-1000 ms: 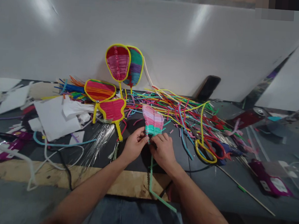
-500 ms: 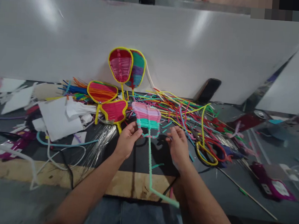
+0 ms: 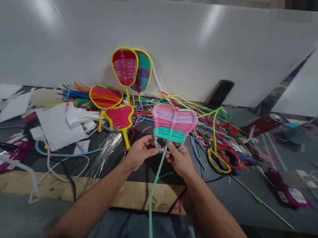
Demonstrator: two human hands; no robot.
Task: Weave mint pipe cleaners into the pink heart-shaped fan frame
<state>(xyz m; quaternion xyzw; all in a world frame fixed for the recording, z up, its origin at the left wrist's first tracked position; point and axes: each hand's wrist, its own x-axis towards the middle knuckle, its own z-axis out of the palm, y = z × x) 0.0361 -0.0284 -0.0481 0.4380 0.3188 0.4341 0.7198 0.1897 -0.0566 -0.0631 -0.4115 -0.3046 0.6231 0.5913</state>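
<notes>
A fan-shaped pipe-cleaner piece (image 3: 173, 123), banded in pink, lilac and teal, is held up in front of me. Its lower part has an uncovered gap inside the frame. My left hand (image 3: 140, 153) pinches the lower left edge of its rim. With thumb and fingers, my right hand (image 3: 180, 157) grips the bottom near the centre stem. From there a mint green pipe cleaner (image 3: 154, 191) hangs down toward my lap, bent partway along. A short green piece (image 3: 166, 175) lies on the dark table just behind it.
Finished yellow-edged fans (image 3: 124, 67) lean on the white board (image 3: 175, 36); others lie left of my hands. Loose pipe cleaners spread behind. At right are scissors (image 3: 218, 161), a phone (image 3: 221, 93), a can (image 3: 267, 124) and a purple glue gun (image 3: 290, 191). White paper (image 3: 60, 126) lies left.
My right hand has come in from the right and now grips the bottom of the fan. The fan has turned to face me more and come closer; its loose green end swung left.
</notes>
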